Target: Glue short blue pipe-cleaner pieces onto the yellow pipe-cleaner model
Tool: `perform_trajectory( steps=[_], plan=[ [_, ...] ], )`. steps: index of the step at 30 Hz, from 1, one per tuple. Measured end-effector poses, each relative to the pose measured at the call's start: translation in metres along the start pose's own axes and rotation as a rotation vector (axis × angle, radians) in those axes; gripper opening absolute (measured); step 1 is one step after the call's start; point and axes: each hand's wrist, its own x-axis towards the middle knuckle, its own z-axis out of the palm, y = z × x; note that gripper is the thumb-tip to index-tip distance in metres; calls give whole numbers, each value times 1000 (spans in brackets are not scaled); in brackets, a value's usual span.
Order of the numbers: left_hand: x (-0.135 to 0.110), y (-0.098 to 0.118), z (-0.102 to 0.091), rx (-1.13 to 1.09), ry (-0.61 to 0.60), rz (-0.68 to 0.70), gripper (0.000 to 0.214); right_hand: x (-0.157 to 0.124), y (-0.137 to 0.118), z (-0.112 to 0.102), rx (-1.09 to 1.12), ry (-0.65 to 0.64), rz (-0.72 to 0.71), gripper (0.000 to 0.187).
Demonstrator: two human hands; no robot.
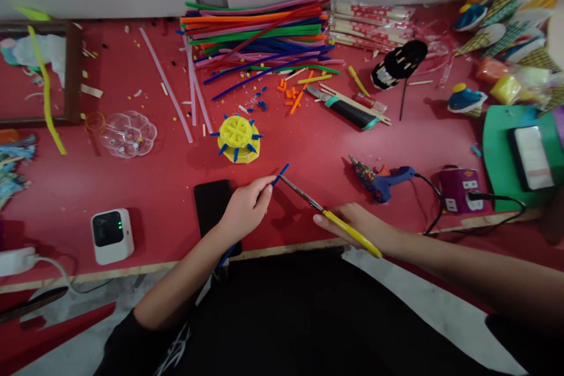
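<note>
My left hand (248, 207) pinches a short piece of blue pipe cleaner (284, 171) between thumb and fingers. Yellow-handled scissors (348, 227) are gripped in my right hand (359, 218), and their blade tips meet the blue piece just beyond my left fingertips. Whether the blades are fully closed is too small to tell. Above my left hand stands a yellow wheel-shaped craft piece (238, 136) with short blue pieces sticking out around its rim. A black phone (213, 202) lies partly under my left forearm.
Many coloured pipe cleaners (264, 32) lie at the back. A utility knife (350, 111) rests near the middle, with a blue glue gun (379, 183) and purple power socket (462, 189) to the right. A white device (111, 236) stands at front left, beside a clear flower-shaped tray (128, 119) further back.
</note>
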Motion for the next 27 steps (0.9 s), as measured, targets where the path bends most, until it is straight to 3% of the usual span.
perform_trajectory(
  steps=[11,17,27],
  plan=[
    [3,5,-2,12,-23,-72,32,0,-14,-13,-73,39,18,74],
    [3,4,-1,37,-7,-47,32,1,-16,-18,-76,47,15,66],
    [2,5,-2,65,1,-20,29,7,-11,-17,-24,35,23,75]
  ],
)
